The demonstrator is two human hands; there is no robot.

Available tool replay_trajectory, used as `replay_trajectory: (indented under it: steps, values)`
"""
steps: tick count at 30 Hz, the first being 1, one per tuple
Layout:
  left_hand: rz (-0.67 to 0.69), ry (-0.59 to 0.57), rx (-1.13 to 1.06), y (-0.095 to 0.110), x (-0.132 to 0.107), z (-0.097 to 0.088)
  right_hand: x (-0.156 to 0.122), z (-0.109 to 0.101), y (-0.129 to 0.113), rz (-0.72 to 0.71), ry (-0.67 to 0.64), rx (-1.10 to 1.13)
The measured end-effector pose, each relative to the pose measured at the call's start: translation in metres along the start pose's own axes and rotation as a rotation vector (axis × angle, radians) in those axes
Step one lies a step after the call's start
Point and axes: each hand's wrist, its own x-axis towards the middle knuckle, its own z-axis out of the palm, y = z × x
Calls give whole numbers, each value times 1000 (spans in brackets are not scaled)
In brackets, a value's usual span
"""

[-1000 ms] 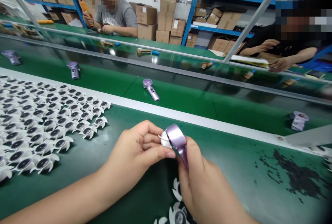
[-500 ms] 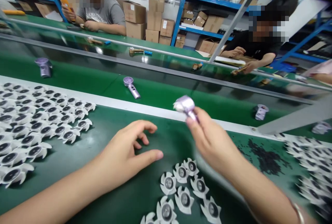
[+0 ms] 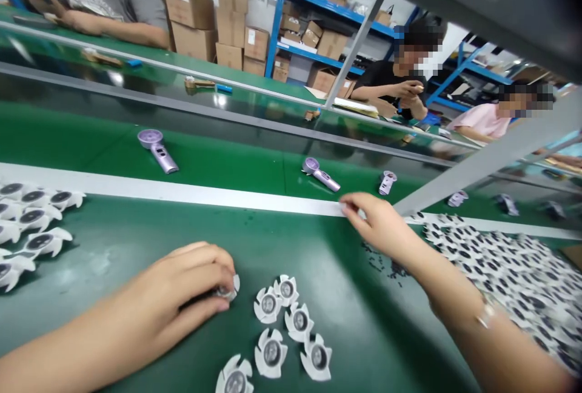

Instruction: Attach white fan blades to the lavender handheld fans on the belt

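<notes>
My left hand (image 3: 182,287) rests low on the green bench, fingers curled round a white fan blade (image 3: 228,288) at the edge of a small cluster of blades (image 3: 282,326). My right hand (image 3: 379,223) reaches forward to the white strip at the belt's edge, fingers loosely apart, holding nothing. Just beyond it on the belt lies a purple handheld fan (image 3: 321,173). A second purple fan (image 3: 157,147) lies further left on the belt.
Many white fan blades cover the bench at the left (image 3: 31,223) and right (image 3: 500,259). Small purple parts (image 3: 387,182) sit on the belt. A grey metal post (image 3: 482,162) slants across the right. Other people work across the conveyor, with stacked cardboard boxes (image 3: 231,17) behind.
My right hand carried the purple fan forward and let it go on the belt. My left hand dropped to the bench and closed on a blade. The view swung right.
</notes>
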Motion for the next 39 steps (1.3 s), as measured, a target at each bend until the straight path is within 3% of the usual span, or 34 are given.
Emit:
replay_trajectory:
  steps: [3,6,12,15,18,21,24,27,32,39]
  values:
    - [-61,72,60,-11,2,2,-50,1,8,-114,-13,56]
    - [-58,52,88,-17,2,3,-75,8,20,-236,-4,77]
    - [-33,34,148,-14,-2,1,-66,8,30,-430,-54,-48]
    - [-54,52,139,-13,0,1,-55,2,26,-444,-128,-129]
    - [-79,36,58,-14,1,2,-43,-5,1,-358,-153,-12]
    - [-130,41,-22,-12,-1,4,-29,-12,-53,-266,-102,320]
    - [-205,107,-195,-3,-4,6,-18,-11,-118,-327,-84,627]
    - [-277,177,-464,8,-4,6,-13,-2,-162,-380,-185,829]
    - [-342,322,-693,19,-1,0,-13,11,-173,-304,-224,872]
    - [-379,319,-754,19,-4,-3,-15,16,-171,-384,-131,759]
